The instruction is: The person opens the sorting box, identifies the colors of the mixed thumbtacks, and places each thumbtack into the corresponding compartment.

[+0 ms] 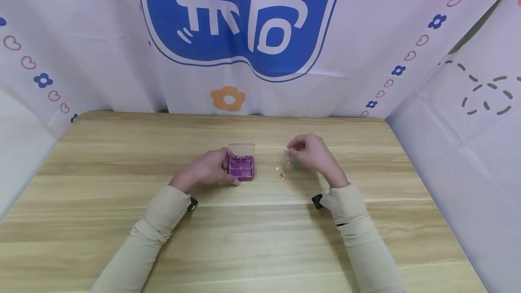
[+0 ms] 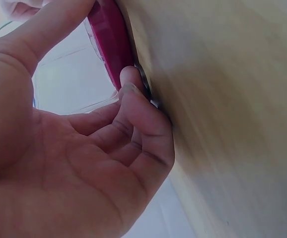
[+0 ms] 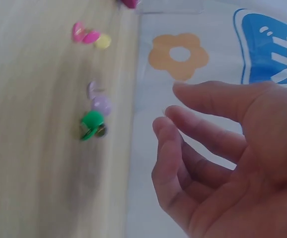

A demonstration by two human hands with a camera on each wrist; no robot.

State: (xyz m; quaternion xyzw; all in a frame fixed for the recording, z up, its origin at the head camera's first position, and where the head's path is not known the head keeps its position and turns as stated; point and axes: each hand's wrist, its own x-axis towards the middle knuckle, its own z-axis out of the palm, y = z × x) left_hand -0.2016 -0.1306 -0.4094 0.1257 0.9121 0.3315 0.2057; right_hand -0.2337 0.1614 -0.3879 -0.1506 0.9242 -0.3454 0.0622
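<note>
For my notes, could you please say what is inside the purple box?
Dividers show inside the purple box, but no discernible pieces; the left hand covers its near left corner.

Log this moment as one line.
left hand grips purple box | clear lid raised | right hand near small colored pieces | nothing visibly held

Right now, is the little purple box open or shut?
Open: in the head view, the purple box has its clear lid flipped back, leaving its compartments uncovered.
</note>
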